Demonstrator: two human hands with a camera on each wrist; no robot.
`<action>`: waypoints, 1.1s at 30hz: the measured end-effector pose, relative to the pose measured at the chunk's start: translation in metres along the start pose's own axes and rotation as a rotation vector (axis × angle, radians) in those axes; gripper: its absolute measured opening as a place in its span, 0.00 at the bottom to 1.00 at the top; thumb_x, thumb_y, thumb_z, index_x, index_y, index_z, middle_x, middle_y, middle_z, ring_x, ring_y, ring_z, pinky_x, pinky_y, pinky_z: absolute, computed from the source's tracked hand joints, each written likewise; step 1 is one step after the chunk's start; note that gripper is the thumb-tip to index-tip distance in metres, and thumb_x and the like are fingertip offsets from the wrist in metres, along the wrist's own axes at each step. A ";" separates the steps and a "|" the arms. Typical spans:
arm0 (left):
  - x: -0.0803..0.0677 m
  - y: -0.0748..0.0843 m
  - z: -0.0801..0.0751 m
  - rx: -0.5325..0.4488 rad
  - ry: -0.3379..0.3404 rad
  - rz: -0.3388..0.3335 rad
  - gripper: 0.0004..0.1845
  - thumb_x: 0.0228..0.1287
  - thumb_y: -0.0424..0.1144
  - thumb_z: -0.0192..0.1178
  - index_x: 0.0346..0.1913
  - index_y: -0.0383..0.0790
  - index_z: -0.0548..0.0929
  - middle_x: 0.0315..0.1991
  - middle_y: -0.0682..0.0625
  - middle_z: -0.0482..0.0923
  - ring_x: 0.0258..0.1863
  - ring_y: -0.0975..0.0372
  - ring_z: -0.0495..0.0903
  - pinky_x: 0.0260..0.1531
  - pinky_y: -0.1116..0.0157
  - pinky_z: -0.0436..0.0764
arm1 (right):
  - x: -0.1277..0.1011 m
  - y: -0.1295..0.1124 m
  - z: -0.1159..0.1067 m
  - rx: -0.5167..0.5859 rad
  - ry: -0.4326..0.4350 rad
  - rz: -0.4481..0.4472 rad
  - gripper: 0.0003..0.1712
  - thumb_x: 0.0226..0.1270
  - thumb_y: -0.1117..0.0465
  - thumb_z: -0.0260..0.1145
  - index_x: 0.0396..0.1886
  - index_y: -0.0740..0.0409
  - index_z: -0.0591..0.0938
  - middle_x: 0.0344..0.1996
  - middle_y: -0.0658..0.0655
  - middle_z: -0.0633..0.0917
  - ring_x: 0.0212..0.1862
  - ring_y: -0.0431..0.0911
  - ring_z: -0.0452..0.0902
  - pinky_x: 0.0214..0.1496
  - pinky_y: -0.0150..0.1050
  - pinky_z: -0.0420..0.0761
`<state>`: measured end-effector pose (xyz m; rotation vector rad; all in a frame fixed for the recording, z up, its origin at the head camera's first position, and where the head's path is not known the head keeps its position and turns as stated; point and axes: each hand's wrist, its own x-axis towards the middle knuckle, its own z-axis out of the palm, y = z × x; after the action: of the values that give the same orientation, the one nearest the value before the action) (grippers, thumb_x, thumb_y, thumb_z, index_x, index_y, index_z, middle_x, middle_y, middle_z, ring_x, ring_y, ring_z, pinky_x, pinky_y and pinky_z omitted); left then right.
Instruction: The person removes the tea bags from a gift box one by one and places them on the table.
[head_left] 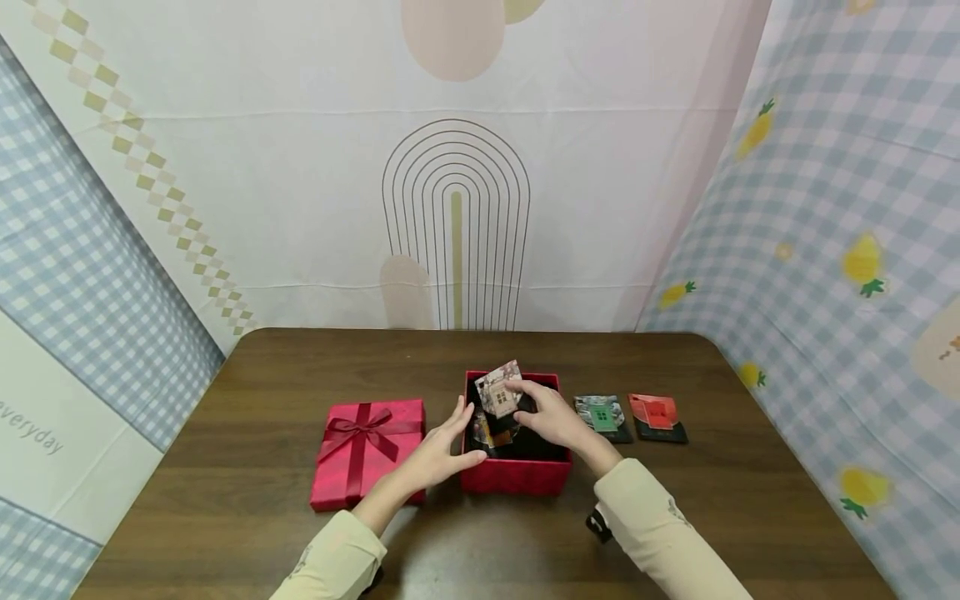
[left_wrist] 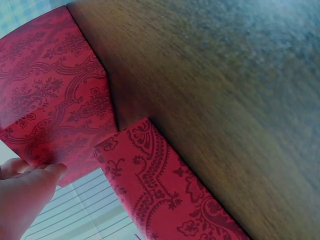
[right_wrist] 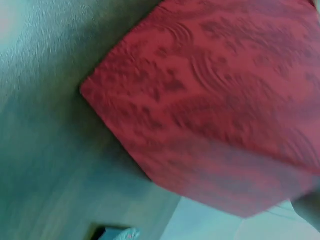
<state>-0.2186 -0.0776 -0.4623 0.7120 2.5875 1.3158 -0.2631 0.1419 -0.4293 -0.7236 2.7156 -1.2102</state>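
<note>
The red patterned box (head_left: 516, 477) stands lidless, its dark inside showing. My right hand (head_left: 555, 414) reaches over its right side and pinches a small square card (head_left: 501, 392) with a pale picture and a black lower part, tilted above the opening. Another dark card with yellow-orange print (head_left: 483, 432) lies inside on the left, partly covered. At the left rim is my left hand (head_left: 433, 457), thumb and fingers spread; in the left wrist view its fingertips rest by the box's edge (left_wrist: 55, 90). Box walls (right_wrist: 215, 90) fill much of the right wrist view.
Left of the box lies its red lid (head_left: 337, 485) with a dark red ribbon bow (head_left: 365, 427). To the right, a green-printed card (head_left: 602, 419) and a red-printed card (head_left: 657, 417) lie side by side on the brown wooden table (head_left: 750, 500). Fabric hangs behind and at both sides.
</note>
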 end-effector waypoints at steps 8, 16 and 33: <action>-0.002 0.001 -0.001 -0.013 -0.005 -0.007 0.41 0.61 0.45 0.58 0.70 0.33 0.50 0.71 0.37 0.37 0.67 0.45 0.52 0.61 0.46 0.57 | -0.009 0.009 -0.021 0.209 0.095 -0.030 0.27 0.59 0.76 0.57 0.60 0.65 0.70 0.57 0.68 0.72 0.29 0.43 0.75 0.32 0.38 0.78; -0.002 0.000 -0.001 -0.011 -0.013 -0.010 0.42 0.61 0.48 0.58 0.70 0.33 0.49 0.71 0.37 0.37 0.67 0.45 0.52 0.61 0.46 0.57 | -0.018 0.023 -0.034 0.342 0.175 -0.021 0.25 0.61 0.76 0.54 0.60 0.69 0.69 0.57 0.71 0.70 0.30 0.38 0.75 0.35 0.40 0.80; -0.001 0.001 0.000 -0.004 -0.008 -0.012 0.42 0.61 0.47 0.58 0.70 0.32 0.50 0.71 0.38 0.36 0.66 0.44 0.53 0.60 0.46 0.58 | -0.050 0.062 -0.064 0.483 0.369 0.197 0.26 0.63 0.75 0.54 0.62 0.69 0.65 0.53 0.68 0.74 0.31 0.31 0.75 0.34 0.28 0.78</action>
<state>-0.2179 -0.0776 -0.4612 0.6981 2.5786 1.3113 -0.2597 0.2433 -0.4362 -0.1819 2.4891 -1.9978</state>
